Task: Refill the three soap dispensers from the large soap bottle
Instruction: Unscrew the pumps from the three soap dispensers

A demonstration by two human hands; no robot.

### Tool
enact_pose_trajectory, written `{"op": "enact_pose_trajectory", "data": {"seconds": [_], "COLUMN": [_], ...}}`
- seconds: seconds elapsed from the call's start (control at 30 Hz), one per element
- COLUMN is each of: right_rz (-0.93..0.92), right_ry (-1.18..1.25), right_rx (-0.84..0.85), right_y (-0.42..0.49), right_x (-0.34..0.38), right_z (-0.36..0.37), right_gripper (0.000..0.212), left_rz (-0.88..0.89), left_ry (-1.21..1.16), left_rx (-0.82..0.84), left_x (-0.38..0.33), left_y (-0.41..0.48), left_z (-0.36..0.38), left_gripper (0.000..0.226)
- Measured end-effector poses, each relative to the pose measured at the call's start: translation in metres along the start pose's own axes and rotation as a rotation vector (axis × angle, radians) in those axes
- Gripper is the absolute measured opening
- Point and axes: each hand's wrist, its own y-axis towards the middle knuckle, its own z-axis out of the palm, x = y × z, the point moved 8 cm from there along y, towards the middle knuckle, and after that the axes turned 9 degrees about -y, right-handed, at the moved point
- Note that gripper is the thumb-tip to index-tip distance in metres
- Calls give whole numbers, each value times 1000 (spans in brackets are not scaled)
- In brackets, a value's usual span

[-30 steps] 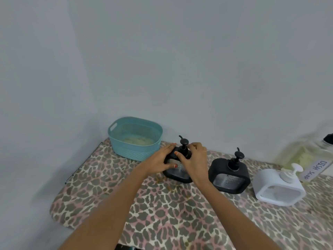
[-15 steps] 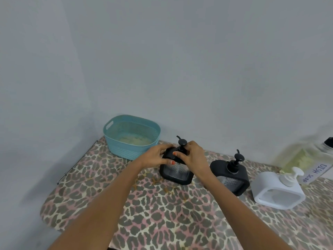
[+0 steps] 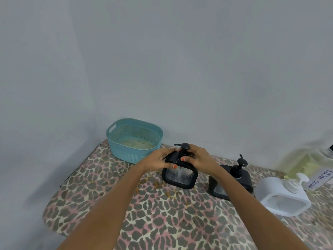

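Left hand (image 3: 158,160), right hand (image 3: 198,157) around squarish black dispenser (image 3: 180,177)

The only readable text is "DISH SOAP", handwritten in dark capitals on a white label (image 3: 320,179) stuck to the large soap bottle (image 3: 304,162) at the right edge (the letters stand upside down and slanted in the head view).
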Motion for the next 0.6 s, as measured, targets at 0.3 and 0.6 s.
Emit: {"op": "enact_pose_trajectory", "data": {"seconds": [0.3,0.6], "right_rz": [166,172], "right_ry": [66,243], "right_rx": [-143,-209], "right_y": [-1,-16], "right_x": [-12,-8], "right_z": [3,0], "right_gripper": [53,41], "left_rz": [-23,-22], "left_ry": [-23,0], "left_rx": [6,-24], "left_x": [2,3], "left_y": [-1,-2], "left_z": [1,0], "left_gripper": [73,73]}}
